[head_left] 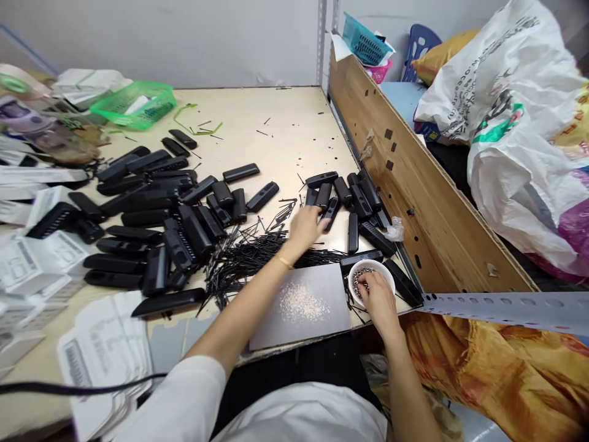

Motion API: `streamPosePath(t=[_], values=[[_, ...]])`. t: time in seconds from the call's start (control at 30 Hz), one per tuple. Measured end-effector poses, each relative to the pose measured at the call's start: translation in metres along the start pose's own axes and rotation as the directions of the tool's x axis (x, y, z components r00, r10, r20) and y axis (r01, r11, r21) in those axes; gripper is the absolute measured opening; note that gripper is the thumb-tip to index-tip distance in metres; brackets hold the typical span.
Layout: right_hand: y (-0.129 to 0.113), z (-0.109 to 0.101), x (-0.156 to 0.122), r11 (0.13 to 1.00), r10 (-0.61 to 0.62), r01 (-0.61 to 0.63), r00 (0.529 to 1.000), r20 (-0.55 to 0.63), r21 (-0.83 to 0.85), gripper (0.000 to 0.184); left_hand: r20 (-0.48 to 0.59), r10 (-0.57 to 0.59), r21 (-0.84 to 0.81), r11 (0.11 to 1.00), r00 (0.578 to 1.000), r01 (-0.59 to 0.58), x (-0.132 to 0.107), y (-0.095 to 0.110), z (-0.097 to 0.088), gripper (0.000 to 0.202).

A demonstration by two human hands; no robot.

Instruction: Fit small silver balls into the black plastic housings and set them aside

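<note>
My left hand (304, 232) reaches over a group of black plastic casings at the right of the table. Its fingers and thumb are apart, close to a black casing (324, 196); whether they touch it I cannot tell. My right hand (378, 299) dips into a small white bowl (390, 277) of tiny metal parts (356, 283). Its fingers are bent together, and what is between the tips is hidden. Below my left forearm lies a grey board (334, 282) with small pale grains (301, 304) scattered on it. Thin black sticks (251, 255) are heaped just behind the board.
A large pile of black casings (151, 190) covers the table's left middle. Further left are white cartons (55, 245), stacked white card pieces (108, 356) and a green basket (156, 101). A wooden side board (414, 178) walls the right edge, with white sacks (510, 123) beyond.
</note>
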State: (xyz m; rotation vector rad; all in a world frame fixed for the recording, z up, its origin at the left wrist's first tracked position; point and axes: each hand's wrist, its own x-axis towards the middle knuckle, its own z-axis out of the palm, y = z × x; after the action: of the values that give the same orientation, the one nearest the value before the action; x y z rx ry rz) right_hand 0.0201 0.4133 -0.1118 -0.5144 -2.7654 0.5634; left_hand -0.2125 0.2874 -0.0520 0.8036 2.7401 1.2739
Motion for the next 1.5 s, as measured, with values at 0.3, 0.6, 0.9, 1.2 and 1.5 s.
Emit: streamPosePath(t=[0.3, 0.6, 0.9, 1.2, 1.5], values=[[-0.004, -0.013, 0.001, 0.944, 0.081, -0.066, 0.996, -0.034, 0.322, 0.025, 0.263, -0.050, 0.513, 0.853, 0.964, -0.096, -0.018, 0.008, 0.015, 0.041], [-0.039, -0.021, -0.004, 0.275, 0.360, -0.315, 0.910, 0.206, 0.908, 0.043, -0.086, -0.063, -0.441, 0.897, 0.994, 0.019, -0.088, -0.005, -0.048, 0.033], [-0.096, 0.001, -0.013, 0.500, 0.283, -0.021, 0.949, -0.141, 0.866, 0.023, 0.541, -0.586, -0.836, -0.451, 0.603, 0.313, -0.127, 0.038, -0.035, 0.017], [-0.102, 0.004, -0.011, 0.718, 0.057, 0.255, 0.906, -0.419, 0.647, 0.008, 0.562, -0.601, -0.821, -0.487, 0.569, 0.297, -0.132, 0.040, -0.037, 0.018], [-0.101, 0.016, -0.016, 0.592, 0.177, 0.164, 0.929, -0.326, 0.789, 0.011, 0.399, -0.594, -0.914, -0.321, 0.699, 0.250, -0.145, 0.041, -0.034, 0.008]])
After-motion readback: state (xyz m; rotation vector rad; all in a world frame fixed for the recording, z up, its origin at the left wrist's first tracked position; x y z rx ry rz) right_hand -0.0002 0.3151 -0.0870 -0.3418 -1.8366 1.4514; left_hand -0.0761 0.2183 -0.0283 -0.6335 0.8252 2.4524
